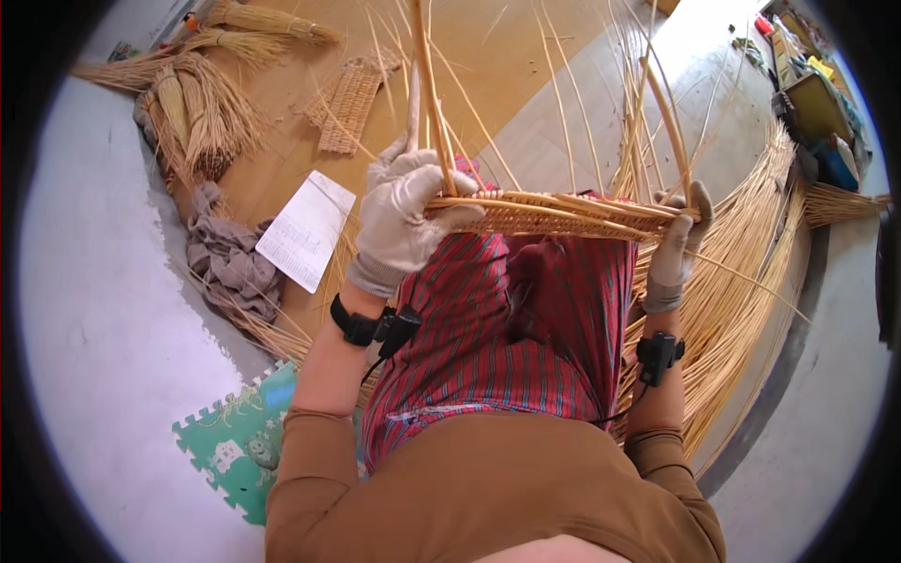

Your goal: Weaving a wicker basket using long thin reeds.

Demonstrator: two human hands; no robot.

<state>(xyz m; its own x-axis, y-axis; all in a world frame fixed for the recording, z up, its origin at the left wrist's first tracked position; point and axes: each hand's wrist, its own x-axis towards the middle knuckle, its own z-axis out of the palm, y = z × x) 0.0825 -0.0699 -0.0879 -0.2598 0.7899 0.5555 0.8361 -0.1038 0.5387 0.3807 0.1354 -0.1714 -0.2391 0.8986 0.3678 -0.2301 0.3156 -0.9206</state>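
Note:
Above my lap I hold a woven wicker panel [563,218] by its two ends. It is a narrow band of tan willow rods, with long unwoven rods rising from its far edge and thicker rods at both ends. My left hand [402,220], in a pale work glove, is closed around the left end, its thumb along the near edge. Gripping the right end is my right hand [674,249], gloved too, with its fingers partly behind the weave. One thin rod [751,286] sticks out past the right hand.
Bundles of willow rods [741,310] lie to my right. At the far left are tied bundles [202,113], near a flat woven piece [347,111]. A white sheet [308,230], grey cloth [230,253] and green foam mat [239,441] lie left of me.

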